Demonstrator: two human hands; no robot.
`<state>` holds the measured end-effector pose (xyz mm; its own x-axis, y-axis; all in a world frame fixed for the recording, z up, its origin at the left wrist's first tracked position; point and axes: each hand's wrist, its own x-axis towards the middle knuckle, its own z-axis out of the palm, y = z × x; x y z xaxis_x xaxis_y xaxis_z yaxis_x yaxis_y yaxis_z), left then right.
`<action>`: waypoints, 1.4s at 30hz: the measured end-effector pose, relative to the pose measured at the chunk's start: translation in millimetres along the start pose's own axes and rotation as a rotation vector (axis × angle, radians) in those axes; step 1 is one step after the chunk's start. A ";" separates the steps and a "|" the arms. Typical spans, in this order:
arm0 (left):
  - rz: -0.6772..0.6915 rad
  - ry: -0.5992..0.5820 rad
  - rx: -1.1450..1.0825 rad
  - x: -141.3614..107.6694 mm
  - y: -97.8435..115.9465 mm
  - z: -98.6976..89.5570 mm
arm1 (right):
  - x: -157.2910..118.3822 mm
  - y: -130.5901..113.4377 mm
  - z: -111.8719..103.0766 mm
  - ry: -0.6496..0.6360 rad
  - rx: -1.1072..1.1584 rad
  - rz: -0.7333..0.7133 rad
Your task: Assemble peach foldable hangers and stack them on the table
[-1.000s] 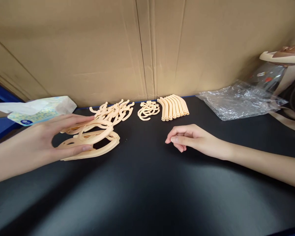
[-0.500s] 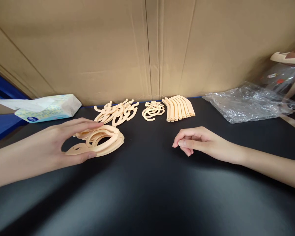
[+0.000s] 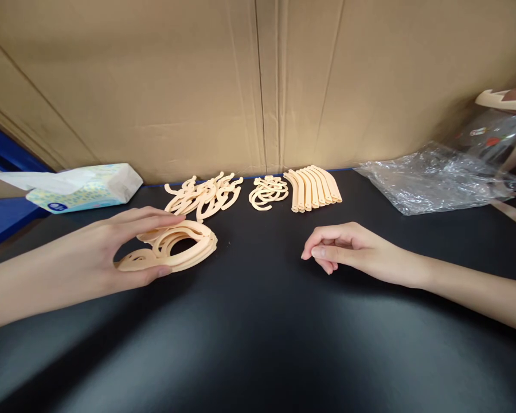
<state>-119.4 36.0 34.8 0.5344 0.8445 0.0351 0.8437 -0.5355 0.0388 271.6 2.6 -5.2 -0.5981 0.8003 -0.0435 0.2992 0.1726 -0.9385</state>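
My left hand (image 3: 105, 249) is wrapped around a stack of beige looped plastic pieces (image 3: 198, 248), thumb along the near side and fingers over the far side. The stack lies on the black tabletop, its left part partly hidden by the hand. Farther right, my right hand (image 3: 339, 246) rests above the table with fingers curled in and thumb against them; nothing shows in it. Behind the stack is a loose pile of beige curved pieces with knobbed ends (image 3: 206, 195). Thin beige hooks (image 3: 268, 192) form a small tangle beside a neat row of beige curved strips (image 3: 313, 189).
A tissue pack (image 3: 86, 186) stands at the back left. A crumpled clear plastic bag (image 3: 425, 180) lies at the back right, with a brown and cream item (image 3: 507, 98) beyond it. Cardboard (image 3: 176, 86) walls off the back of the black table (image 3: 258, 332).
My left hand has shifted very slightly to the right around the stack. My right hand and the piles have stayed in place.
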 end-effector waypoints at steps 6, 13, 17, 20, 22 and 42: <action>0.036 0.002 -0.001 0.7 2.1 1.7 | -0.8 0.1 0.4 -0.001 0.001 -0.001; 0.019 -0.008 -0.030 1.4 4.2 0.9 | -0.4 0.4 0.2 -0.002 -0.011 0.000; 0.006 -0.026 -0.032 2.0 5.3 0.6 | -0.4 0.0 -0.3 -0.002 -0.014 -0.001; 0.004 -0.032 -0.035 2.6 5.8 0.7 | -0.3 -0.5 -0.3 -0.002 -0.016 0.000; 0.013 -0.030 -0.033 3.0 5.5 1.2 | -0.2 -0.6 -0.1 -0.002 -0.016 0.003; -0.239 -0.210 0.028 -7.5 -11.8 -3.0 | -0.9 -0.1 0.1 -0.008 -0.015 0.002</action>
<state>-133.5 36.0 37.1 0.3177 0.9312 -0.1785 0.9461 -0.3239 -0.0062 272.1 1.8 -5.1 -0.6034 0.7960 -0.0485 0.3119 0.1796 -0.9330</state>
